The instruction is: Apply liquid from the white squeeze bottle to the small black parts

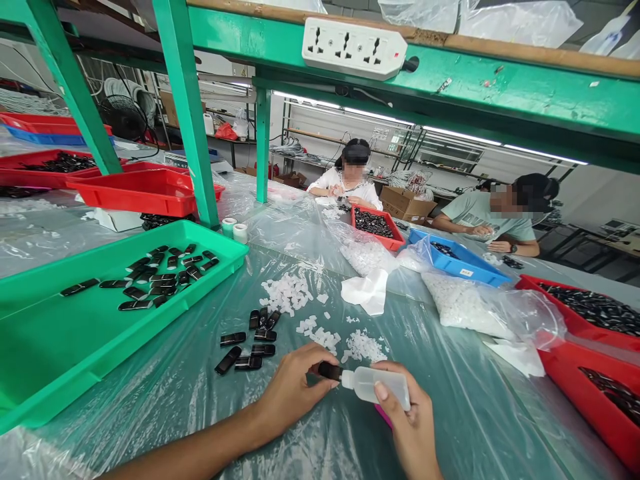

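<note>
Between thumb and fingers, my left hand (287, 387) pinches a small black plastic casing (329, 371). My right hand (417, 417) is wrapped around a translucent squeeze bottle (383, 385), tilted so its white nozzle end meets or nearly meets the casing's right end; I cannot tell whether they touch. Something pink (384, 415) shows under the bottle by the right palm, mostly hidden. Several more black casings (263, 349) lie loose beyond my left hand. Little heaps of small white pieces (364, 346) sit just past both hands, with a larger white heap (286, 293) farther off.
At left stands a green tray (45, 353) with black casings in it. Red trays (565, 373) and a blue tray (470, 272) line the right side, near a bag of white pieces (465, 307). A green shelf beam (250, 37) crosses overhead. Two people sit across the table.
</note>
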A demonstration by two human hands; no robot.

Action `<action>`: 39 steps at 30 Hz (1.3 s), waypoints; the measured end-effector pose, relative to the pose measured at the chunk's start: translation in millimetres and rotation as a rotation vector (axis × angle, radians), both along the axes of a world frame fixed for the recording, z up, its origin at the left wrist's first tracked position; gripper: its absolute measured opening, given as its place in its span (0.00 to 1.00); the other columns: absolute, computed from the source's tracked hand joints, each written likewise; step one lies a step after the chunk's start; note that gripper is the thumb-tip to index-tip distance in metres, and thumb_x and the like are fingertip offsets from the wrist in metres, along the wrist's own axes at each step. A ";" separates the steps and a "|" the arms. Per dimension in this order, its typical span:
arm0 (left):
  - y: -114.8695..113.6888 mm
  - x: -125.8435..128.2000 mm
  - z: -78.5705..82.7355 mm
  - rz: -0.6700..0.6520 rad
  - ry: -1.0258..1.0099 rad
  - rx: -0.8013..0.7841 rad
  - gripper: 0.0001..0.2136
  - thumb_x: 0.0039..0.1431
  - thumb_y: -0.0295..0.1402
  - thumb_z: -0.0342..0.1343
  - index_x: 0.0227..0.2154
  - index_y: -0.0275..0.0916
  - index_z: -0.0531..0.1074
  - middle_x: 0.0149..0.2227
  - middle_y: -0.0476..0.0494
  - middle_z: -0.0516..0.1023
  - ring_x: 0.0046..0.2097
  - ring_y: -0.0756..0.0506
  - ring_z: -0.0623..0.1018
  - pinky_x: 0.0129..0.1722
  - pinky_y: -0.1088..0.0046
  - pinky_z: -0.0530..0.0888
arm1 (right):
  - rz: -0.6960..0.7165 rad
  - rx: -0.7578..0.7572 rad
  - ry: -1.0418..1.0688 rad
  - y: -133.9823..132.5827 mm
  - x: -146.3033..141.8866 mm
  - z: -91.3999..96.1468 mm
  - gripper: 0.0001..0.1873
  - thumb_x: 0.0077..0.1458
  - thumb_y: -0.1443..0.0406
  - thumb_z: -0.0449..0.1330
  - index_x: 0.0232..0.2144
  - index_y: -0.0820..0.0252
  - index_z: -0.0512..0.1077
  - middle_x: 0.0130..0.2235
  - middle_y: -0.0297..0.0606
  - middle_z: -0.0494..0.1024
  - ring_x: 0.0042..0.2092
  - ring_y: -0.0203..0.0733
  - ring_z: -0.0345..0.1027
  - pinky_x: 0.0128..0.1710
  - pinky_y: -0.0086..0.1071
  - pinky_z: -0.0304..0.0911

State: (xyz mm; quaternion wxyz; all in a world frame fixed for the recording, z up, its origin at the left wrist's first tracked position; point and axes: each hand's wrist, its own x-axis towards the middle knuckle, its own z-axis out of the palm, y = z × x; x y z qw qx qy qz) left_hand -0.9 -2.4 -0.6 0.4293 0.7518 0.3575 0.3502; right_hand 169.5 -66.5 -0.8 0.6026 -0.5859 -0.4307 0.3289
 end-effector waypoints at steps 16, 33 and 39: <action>-0.4 0.5 0.4 -0.016 -0.009 -0.083 0.07 0.51 0.29 0.56 0.35 0.42 0.70 0.32 0.51 0.73 0.32 0.49 0.71 0.31 0.79 0.67 | 0.039 -0.050 0.044 5.4 10.7 -4.3 0.18 0.44 0.53 0.61 0.33 0.59 0.72 0.29 0.36 0.73 0.29 0.38 0.65 0.27 0.26 0.62; 0.5 0.4 2.6 0.032 -0.057 -0.063 0.05 0.52 0.29 0.56 0.34 0.40 0.70 0.33 0.49 0.74 0.32 0.49 0.71 0.31 0.78 0.68 | 0.161 -0.108 0.252 7.8 15.3 -11.0 0.17 0.49 0.55 0.60 0.40 0.56 0.69 0.37 0.36 0.72 0.35 0.40 0.65 0.34 0.31 0.63; -0.1 -0.8 2.3 0.032 -0.052 -0.058 0.06 0.53 0.30 0.56 0.35 0.40 0.71 0.33 0.47 0.74 0.32 0.48 0.71 0.32 0.77 0.69 | 0.200 -0.114 0.299 9.0 17.4 -15.2 0.15 0.52 0.56 0.58 0.41 0.55 0.69 0.34 0.33 0.71 0.31 0.36 0.63 0.34 0.30 0.61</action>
